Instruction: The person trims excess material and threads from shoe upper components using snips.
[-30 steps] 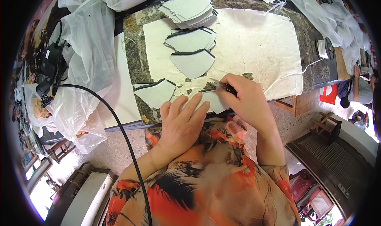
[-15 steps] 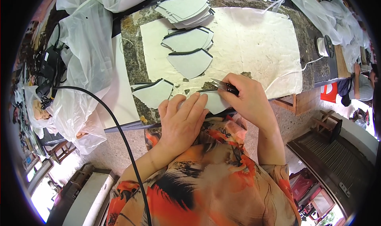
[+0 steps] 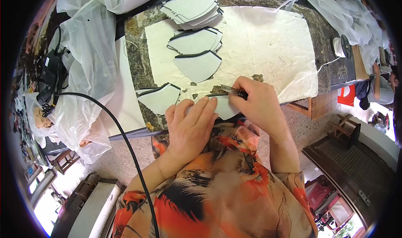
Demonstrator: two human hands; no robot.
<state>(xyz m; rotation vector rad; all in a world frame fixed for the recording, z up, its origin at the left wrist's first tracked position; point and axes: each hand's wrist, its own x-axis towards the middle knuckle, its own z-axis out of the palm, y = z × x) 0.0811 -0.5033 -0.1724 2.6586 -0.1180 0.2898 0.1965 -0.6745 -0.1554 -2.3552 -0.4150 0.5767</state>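
Observation:
My left hand (image 3: 188,123) lies with outstretched fingers on a white fabric piece (image 3: 227,108) with a dark edge, pressing it down at the near side of the table; the hand covers much of it. In my right hand (image 3: 257,100) are small scissors (image 3: 233,91) with pointed metal blades and black handles. Their tips point left, just above the piece's dark edge. Left of my left hand rests a similar curved white piece (image 3: 159,98) with a dark edge. Farther off are a single piece (image 3: 198,66), a small pile (image 3: 194,41) and a thicker stack (image 3: 192,10).
A cream sheet (image 3: 268,41) covers much of the worn tabletop (image 3: 136,62). Clear plastic bags (image 3: 90,70) heap at the left, where a black cable (image 3: 121,129) arches past my left arm. A spool of white cord (image 3: 341,47) stands at the right. Another person (image 3: 383,87) sits far right.
My right hand has shifted slightly left with the scissors, their tips now nearer my left fingers. The left hand stays on the piece. The whole view has drifted a little left.

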